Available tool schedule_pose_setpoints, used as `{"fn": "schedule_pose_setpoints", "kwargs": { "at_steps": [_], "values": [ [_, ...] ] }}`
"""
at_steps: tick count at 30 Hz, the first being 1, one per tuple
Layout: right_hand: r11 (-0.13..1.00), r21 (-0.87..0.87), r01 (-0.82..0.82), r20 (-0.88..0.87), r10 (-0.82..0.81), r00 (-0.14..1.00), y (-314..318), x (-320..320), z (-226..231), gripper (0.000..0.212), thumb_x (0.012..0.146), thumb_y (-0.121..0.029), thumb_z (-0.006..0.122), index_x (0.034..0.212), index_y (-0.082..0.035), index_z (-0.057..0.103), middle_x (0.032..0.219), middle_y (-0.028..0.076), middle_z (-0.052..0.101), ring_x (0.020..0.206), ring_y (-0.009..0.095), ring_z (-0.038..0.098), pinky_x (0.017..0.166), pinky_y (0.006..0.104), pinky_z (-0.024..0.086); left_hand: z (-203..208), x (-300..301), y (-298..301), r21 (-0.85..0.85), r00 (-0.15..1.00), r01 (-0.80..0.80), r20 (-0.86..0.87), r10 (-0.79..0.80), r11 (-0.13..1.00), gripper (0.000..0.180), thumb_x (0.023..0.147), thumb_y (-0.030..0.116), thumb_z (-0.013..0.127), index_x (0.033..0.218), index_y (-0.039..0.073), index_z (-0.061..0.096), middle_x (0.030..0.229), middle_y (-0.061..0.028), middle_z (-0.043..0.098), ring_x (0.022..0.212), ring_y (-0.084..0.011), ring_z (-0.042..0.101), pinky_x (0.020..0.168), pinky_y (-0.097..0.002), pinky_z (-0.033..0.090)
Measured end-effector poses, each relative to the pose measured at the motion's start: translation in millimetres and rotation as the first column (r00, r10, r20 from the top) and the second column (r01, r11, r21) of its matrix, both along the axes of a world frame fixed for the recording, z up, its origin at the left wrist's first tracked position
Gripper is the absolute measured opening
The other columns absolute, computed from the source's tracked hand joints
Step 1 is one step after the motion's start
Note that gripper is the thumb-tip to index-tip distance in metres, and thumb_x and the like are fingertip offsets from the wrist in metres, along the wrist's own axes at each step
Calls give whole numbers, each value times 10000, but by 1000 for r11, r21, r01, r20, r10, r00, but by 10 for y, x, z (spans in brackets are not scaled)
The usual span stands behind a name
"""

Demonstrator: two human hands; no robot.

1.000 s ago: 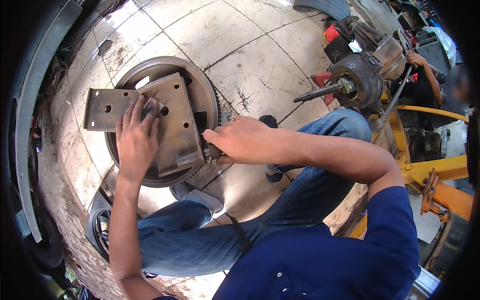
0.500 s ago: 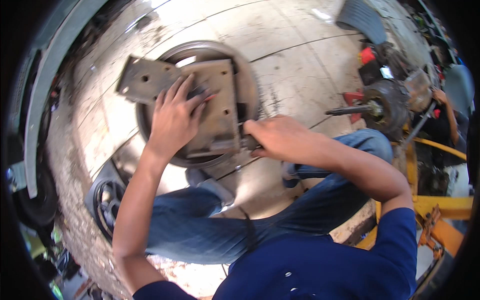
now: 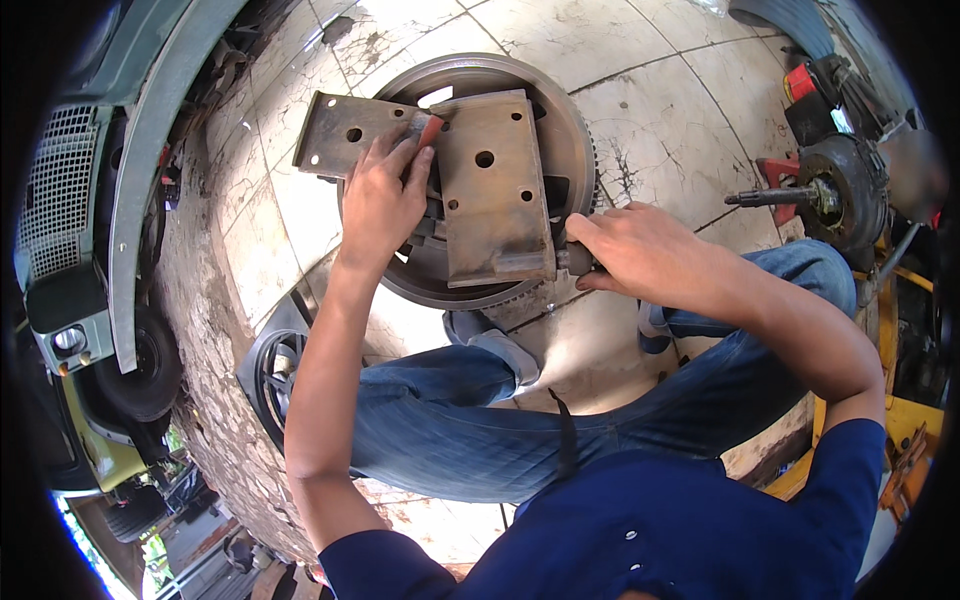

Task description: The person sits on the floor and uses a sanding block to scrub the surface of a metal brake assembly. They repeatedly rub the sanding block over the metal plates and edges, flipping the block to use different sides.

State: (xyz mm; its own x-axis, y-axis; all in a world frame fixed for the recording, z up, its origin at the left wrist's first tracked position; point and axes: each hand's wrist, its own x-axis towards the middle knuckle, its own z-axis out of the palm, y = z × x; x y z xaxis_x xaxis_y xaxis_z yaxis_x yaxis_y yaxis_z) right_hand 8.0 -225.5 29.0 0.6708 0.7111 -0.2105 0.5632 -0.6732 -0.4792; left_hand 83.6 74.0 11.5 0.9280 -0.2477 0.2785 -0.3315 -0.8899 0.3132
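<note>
A rusty steel bracket plate (image 3: 492, 200) with several holes lies across a large round metal wheel (image 3: 575, 125) with a toothed rim on the floor. A second plate (image 3: 345, 125) with holes overlaps the wheel's far left side. My left hand (image 3: 385, 205) is closed around a small grey and red piece (image 3: 430, 130) at the gap between the plates; its kind is unclear. At the bracket's near right corner, my right hand (image 3: 640, 250) grips a dark round-ended part (image 3: 575, 262), in line with the short cylinder (image 3: 525, 265) on the plate. Its fingers are partly hidden.
A hub with a protruding shaft (image 3: 775, 197) stands to the right, by a red stand (image 3: 777, 175). A yellow frame (image 3: 912, 415) is at lower right. Beside my left knee sits a black round part (image 3: 275, 370). Vehicles with a metal bumper (image 3: 130, 200) line the left.
My view has shifted, so the scene sits further right. My left hand, with the red piece, has moved from over the bracket to its far left edge. My right hand stays at the corner.
</note>
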Motion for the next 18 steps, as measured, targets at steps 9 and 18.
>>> {"fn": "schedule_pose_setpoints", "kwargs": {
  "at_steps": [9,18],
  "values": [
    [1000,4,0,-41,0,999,0,8,19,446,850,-260,779,1093,-35,479,908,159,685,900,375,683,835,462,520,17,-37,-251,87,942,320,76,-326,944,236,901,233,727,1097,104,745,1286,-110,636,1154,-318,602,1038,-472,433],
    [1000,14,-10,-38,10,999,13,12,56,433,858,-252,774,1090,-21,490,887,162,696,878,367,697,812,454,527,42,-36,-158,98,948,316,20,-319,944,247,881,227,737,1116,154,748,1382,-104,570,1212,-329,554,1072,-513,397]
  ]
}}
